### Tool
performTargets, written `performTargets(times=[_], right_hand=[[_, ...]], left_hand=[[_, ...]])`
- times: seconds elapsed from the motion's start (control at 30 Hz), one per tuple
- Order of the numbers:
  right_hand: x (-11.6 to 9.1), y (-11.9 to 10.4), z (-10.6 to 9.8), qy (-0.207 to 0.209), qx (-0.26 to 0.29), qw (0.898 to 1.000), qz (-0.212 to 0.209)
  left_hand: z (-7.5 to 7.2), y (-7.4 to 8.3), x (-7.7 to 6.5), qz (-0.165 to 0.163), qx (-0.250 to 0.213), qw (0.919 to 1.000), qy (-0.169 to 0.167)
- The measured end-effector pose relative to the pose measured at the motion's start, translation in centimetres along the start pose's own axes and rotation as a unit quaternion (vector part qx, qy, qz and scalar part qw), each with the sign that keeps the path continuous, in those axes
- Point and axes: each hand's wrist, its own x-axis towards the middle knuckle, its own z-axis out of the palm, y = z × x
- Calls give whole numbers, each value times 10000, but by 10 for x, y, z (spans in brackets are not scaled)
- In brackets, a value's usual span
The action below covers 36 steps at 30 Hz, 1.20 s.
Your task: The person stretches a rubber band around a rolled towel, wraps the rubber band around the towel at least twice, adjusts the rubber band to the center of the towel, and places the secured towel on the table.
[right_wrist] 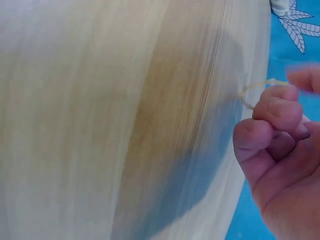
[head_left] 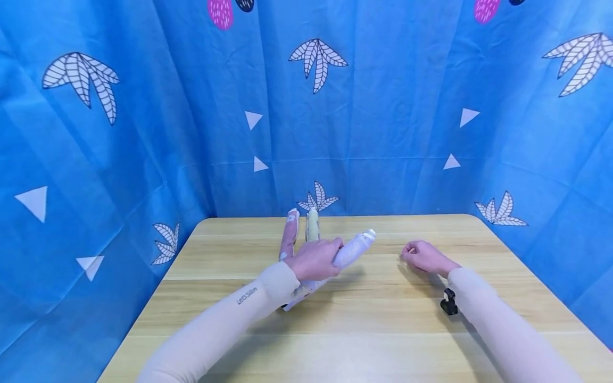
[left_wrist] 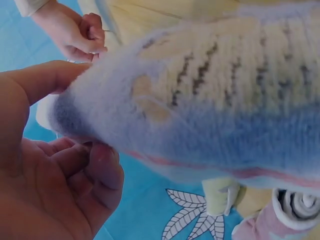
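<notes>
My left hand (head_left: pixel 316 259) grips a long lavender knitted roll (head_left: pixel 354 250) that looks like a rolled sock, tilted above the table. In the left wrist view, thumb and fingers close around the grey-blue end of this sock-like roll (left_wrist: pixel 210 105), which has cream, dark-marked and blue areas. Behind the hand lie a pink patterned roll (head_left: pixel 289 234) and a pale green roll (head_left: pixel 313 226), both partly hidden. To the right, my right hand (head_left: pixel 428 258) is just over the table with curled fingers. It pinches a thin yellowish band (right_wrist: pixel 260 82), probably a rubber band.
The wooden table (head_left: pixel 364 330) has rounded far corners. A blue printed curtain (head_left: pixel 383 106) hangs behind it and along both sides. A small black device (head_left: pixel 449 302) is at the right wrist.
</notes>
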Motion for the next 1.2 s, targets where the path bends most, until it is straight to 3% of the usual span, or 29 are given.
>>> performTargets(times=[0.27, 0.4, 0.5, 0.73, 0.83, 0.97, 1.07, 1.2], right_hand=[[-8, -3, 2, -284, -469, 9984, -148], [-10, -9, 5, -510, 308, 9982, -71], [-11, -16, 5, -668, 1019, 9922, -279], [-18, -41, 9, -978, 2472, 9613, -727], [-21, -51, 13, -864, 2414, 9631, -822], [-26, -61, 18, -578, 2062, 9740, -735], [-29, -66, 21, -432, 2061, 9754, -651], [-33, -70, 24, -310, 2150, 9720, -899]], left_hand=[[4, -3, -4, -105, 279, 9995, 103], [8, -5, -6, -178, 246, 9995, 99], [10, -6, -7, -197, 280, 9993, 118], [15, -8, -10, -74, 382, 9988, 287], [17, -9, -12, 28, 358, 9986, 377], [20, -11, -12, 171, 168, 9987, 449], [22, -11, -13, 208, -10, 9987, 458], [24, -12, -14, 163, -98, 9987, 470]])
